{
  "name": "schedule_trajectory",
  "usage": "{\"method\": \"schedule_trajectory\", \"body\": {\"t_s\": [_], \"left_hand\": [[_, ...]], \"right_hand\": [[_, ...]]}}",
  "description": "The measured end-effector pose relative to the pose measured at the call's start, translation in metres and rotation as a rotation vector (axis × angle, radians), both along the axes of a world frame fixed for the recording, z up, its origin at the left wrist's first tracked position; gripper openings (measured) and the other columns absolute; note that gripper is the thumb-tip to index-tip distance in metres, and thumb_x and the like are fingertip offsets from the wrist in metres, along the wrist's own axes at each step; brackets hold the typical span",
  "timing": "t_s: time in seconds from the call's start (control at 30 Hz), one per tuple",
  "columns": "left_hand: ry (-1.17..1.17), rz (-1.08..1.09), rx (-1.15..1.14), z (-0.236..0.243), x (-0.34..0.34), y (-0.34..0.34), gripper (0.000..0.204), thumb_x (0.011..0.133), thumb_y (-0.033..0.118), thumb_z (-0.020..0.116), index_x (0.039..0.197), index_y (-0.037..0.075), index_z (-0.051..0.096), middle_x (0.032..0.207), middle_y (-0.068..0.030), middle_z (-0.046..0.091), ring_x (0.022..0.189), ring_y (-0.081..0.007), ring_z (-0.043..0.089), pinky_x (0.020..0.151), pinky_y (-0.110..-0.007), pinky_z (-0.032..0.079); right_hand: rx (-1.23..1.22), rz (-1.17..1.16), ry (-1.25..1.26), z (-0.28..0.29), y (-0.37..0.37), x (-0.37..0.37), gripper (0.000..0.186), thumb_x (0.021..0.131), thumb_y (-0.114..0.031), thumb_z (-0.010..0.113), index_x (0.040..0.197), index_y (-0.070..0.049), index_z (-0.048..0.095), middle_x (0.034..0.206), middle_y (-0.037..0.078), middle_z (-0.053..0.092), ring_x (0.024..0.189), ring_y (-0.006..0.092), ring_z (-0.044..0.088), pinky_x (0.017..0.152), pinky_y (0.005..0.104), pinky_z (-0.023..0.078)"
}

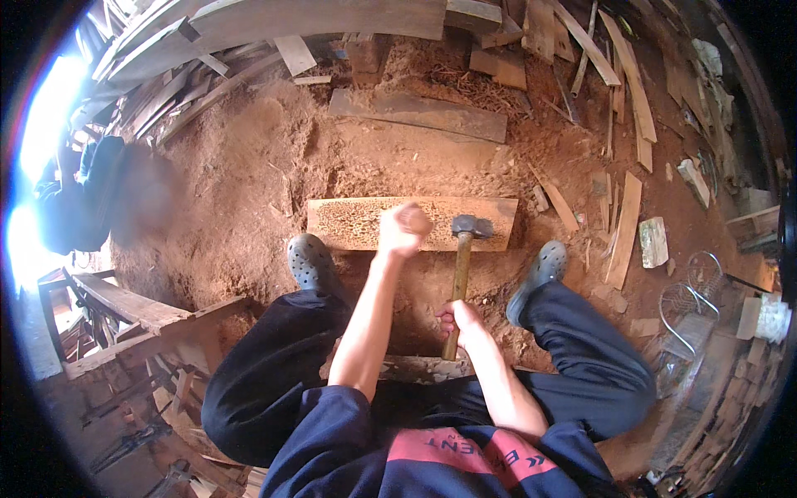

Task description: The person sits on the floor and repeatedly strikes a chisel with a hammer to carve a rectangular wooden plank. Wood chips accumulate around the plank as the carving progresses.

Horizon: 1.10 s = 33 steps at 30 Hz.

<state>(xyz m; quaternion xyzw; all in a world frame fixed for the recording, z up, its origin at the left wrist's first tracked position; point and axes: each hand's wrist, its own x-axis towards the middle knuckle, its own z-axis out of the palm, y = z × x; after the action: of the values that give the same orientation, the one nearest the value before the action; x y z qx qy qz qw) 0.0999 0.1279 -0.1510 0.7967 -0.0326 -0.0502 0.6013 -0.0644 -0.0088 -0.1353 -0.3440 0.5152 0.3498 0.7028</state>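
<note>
A pale wooden plank (355, 223), its left part pitted with many small dark marks, lies crosswise on the ground before my feet. Over its middle is my left hand (404, 230), closed like a fist and slightly smeared by motion; whatever its fingers may hold is hidden. My right hand (459, 318) is wrapped round the wooden handle of a hammer (472, 226). The hammer's grey metal head shows over the right part of the plank, beside my left hand. I cannot tell whether the head touches the wood.
My clog-covered feet (311, 259) flank the plank. Another board (419, 114) lies beyond it on reddish dirt. Scrap wood strips (624, 228) and a wire frame (689, 307) are on the right. A blurred person (108, 195) is at the far left, near a wooden frame (133, 303).
</note>
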Motion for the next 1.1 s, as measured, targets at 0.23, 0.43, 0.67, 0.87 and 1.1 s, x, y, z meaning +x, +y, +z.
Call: {"method": "schedule_trajectory", "body": {"t_s": [0.23, 0.43, 0.67, 0.87, 1.1], "left_hand": [[0.039, 0.327, -0.471, 0.008, 0.016, 0.025, 0.022, 0.055, -0.009, 0.067, 0.059, 0.005, 0.051, 0.059, -0.0017, 0.051, 0.055, -0.0104, 0.048, 0.052, -0.026, 0.043], [-0.385, -0.017, 0.255, -0.005, -0.003, -0.015, 0.013, 0.062, 0.014, 0.064, 0.067, 0.005, 0.056, 0.061, -0.0049, 0.056, 0.056, -0.0115, 0.053, 0.050, -0.025, 0.041], [-0.243, 0.392, -0.413, 0.017, 0.014, 0.011, 0.015, 0.066, -0.008, 0.060, 0.069, 0.007, 0.055, 0.060, -0.0001, 0.051, 0.048, -0.0082, 0.044, 0.044, -0.025, 0.040], [-0.806, -0.115, -0.177, 0.194, 0.002, -0.079, 0.040, 0.045, 0.030, 0.065, 0.076, 0.008, 0.054, 0.068, -0.0105, 0.055, 0.062, -0.0267, 0.057, 0.058, -0.035, 0.046], [-0.368, 0.302, -0.339, 0.220, 0.040, -0.006, 0.022, 0.065, 0.014, 0.075, 0.076, 0.005, 0.057, 0.071, -0.0027, 0.061, 0.065, -0.0116, 0.058, 0.064, -0.026, 0.049]], "right_hand": [[0.027, -0.035, 0.044, 0.001, 0.001, 0.006, 0.021, 0.069, 0.001, 0.052, 0.060, -0.012, 0.037, 0.048, -0.002, 0.031, 0.037, 0.0124, 0.033, 0.039, 0.0310, 0.031], [0.031, 0.006, -0.063, -0.007, 0.001, 0.002, 0.019, 0.069, 0.000, 0.052, 0.063, -0.011, 0.039, 0.047, -0.002, 0.031, 0.037, 0.0119, 0.034, 0.039, 0.0315, 0.031], [-0.005, 0.040, -0.008, 0.003, 0.005, 0.009, 0.018, 0.070, 0.001, 0.053, 0.066, -0.013, 0.040, 0.048, -0.003, 0.030, 0.036, 0.0113, 0.032, 0.038, 0.0302, 0.029], [-0.004, -0.212, 0.001, 0.008, 0.008, 0.006, 0.014, 0.080, -0.021, 0.050, 0.072, -0.014, 0.042, 0.050, -0.002, 0.038, 0.037, 0.0117, 0.034, 0.042, 0.0312, 0.037], [0.084, -0.016, -0.102, 0.013, -0.015, 0.008, 0.023, 0.069, 0.000, 0.056, 0.064, -0.014, 0.038, 0.051, -0.005, 0.035, 0.037, 0.0075, 0.031, 0.038, 0.0271, 0.030]]}}
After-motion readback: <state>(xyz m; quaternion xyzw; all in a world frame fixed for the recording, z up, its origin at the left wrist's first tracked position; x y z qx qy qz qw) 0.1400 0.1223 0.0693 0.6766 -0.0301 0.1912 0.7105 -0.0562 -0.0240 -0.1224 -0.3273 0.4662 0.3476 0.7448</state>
